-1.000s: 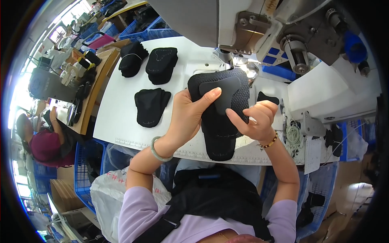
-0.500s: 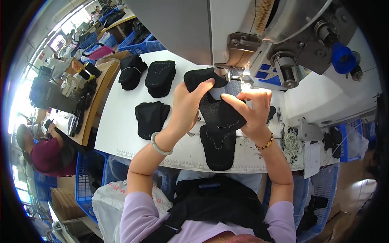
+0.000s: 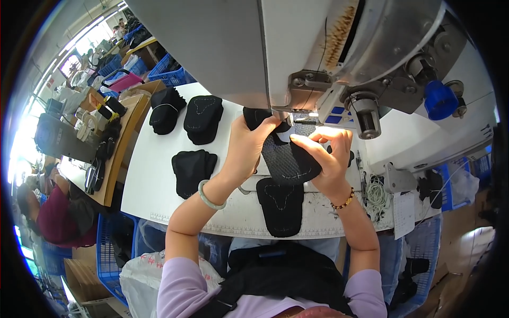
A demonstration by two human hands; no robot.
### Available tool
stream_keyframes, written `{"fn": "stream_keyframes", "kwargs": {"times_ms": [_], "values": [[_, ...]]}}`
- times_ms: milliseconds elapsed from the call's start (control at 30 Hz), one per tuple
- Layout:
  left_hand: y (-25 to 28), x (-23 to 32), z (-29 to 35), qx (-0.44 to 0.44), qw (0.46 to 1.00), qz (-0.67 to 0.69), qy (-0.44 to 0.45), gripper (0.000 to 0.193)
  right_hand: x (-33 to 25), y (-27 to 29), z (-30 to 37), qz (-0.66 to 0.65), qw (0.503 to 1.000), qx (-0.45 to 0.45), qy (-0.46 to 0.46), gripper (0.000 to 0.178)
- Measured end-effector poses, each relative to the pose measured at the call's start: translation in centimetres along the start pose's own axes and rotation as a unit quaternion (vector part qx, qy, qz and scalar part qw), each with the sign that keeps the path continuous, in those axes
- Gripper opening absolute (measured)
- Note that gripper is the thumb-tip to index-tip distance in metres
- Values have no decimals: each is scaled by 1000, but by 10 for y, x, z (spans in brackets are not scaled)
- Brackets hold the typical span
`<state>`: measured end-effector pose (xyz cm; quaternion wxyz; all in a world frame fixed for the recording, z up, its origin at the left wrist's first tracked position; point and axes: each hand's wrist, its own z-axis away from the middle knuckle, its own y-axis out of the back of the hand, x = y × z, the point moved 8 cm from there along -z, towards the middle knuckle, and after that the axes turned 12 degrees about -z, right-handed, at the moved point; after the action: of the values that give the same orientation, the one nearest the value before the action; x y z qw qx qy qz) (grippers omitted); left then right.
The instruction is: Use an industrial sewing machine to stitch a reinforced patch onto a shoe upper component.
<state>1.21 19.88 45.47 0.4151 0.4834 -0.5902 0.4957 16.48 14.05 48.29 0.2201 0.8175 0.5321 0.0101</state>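
A black shaped fabric piece (image 3: 289, 165) with a mesh-like face and a line of pale stitches lies under the head of a sewing machine (image 3: 283, 112). My left hand (image 3: 248, 144) pinches its left side, thumb on top near the needle area. On the right, my right hand (image 3: 331, 161) grips the other edge between thumb and fingers. A pale patch shows between my two thumbs. The needle tip itself is too small to make out. Just below the held piece, another black stitched pad (image 3: 281, 209) lies flat near the table's front edge.
Left on the white table (image 3: 140, 183) sit a tied black bundle (image 3: 165, 114), a stack of stitched pads (image 3: 203, 119) and a smaller pile (image 3: 193, 172). Coiled cord (image 3: 377, 192) lies at right. Blue baskets (image 3: 114, 259) stand below; a person in maroon (image 3: 55, 217) sits far left.
My view has tilted, so the table and machine appear lower. Both hands keep their hold on the black fabric piece, which has shifted little relative to the machine.
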Motion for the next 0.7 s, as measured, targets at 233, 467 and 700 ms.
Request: {"fn": "stream_keyframes", "kwargs": {"times_ms": [233, 467, 700], "values": [[-1, 2, -3, -23, 999, -28, -13, 10, -5, 1, -6, -2, 1000, -6, -3, 41], [-4, -1, 2, -136, 987, -38, 76, 25, 3, 1, 14, 8, 998, 7, 58, 44], [-3, 0, 0, -145, 986, -42, 74, 28, -1, 3, 9, 18, 997, -1, 74, 49]]}}
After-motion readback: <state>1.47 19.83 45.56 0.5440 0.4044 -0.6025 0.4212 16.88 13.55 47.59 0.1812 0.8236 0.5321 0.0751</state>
